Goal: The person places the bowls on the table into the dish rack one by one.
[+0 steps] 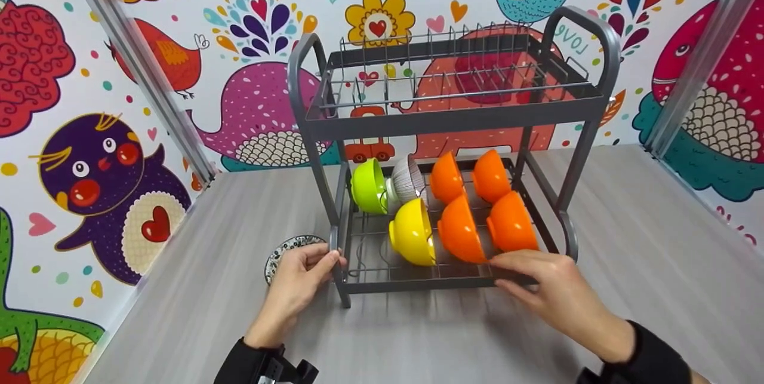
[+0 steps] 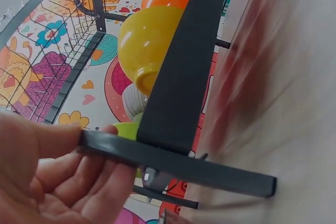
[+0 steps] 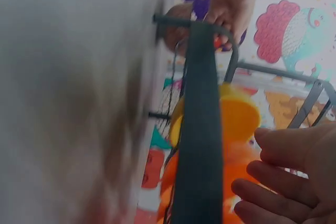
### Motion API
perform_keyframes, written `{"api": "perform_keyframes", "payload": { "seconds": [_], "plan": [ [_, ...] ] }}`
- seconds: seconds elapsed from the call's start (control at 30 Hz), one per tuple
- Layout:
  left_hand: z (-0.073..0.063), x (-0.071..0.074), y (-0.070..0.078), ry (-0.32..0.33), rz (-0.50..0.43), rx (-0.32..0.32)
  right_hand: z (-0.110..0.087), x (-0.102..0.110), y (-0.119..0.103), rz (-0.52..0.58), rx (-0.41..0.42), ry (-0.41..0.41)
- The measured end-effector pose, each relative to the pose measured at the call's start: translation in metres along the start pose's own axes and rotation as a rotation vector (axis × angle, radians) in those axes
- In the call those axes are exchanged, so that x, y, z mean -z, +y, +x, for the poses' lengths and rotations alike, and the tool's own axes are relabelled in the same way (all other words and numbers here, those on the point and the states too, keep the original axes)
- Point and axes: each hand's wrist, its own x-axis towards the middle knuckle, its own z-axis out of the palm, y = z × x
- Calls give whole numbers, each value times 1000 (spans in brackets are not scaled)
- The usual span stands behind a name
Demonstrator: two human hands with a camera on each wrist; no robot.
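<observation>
A dark grey two-tier dish rack (image 1: 459, 118) stands on the table. My left hand (image 1: 301, 276) pinches the rack's front left leg (image 2: 173, 162) between thumb and fingers. On the lower tier, bowls stand on edge in two rows: a yellow bowl (image 1: 412, 232) and two orange bowls (image 1: 462, 229) in front, with a green bowl (image 1: 369, 186), a grey striped bowl (image 1: 409, 180) and more orange bowls (image 1: 490, 176) behind. My right hand (image 1: 546, 282), fingers loosely spread and holding nothing, is at the front rail (image 3: 199, 129), close by the front orange bowls.
A patterned plate (image 1: 292, 243) lies on the table left of the rack, partly behind my left hand. The upper tier (image 1: 453, 112) has a wire holder in it. Walls with cartoon prints (image 1: 256, 109) stand behind and at both sides.
</observation>
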Motion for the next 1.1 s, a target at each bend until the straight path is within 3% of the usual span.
{"api": "perform_keyframes", "payload": {
  "seconds": [0.27,0.53,0.67,0.8,0.97,1.1],
  "plan": [
    [-1,0,-1,-5,-24,6,-19,-1,19,-129,32,46],
    [-1,-1,-1,0,33,-29,-21,-5,26,-143,112,67],
    [-2,1,1,17,197,-126,-21,-4,26,-140,112,57],
    [-5,5,2,81,357,-223,-20,-3,26,-141,98,42],
    [-7,17,-4,135,454,-256,-20,-2,25,-134,78,8],
    [-8,27,-14,169,589,-291,-19,-1,25,-128,66,-11]
  ]
}}
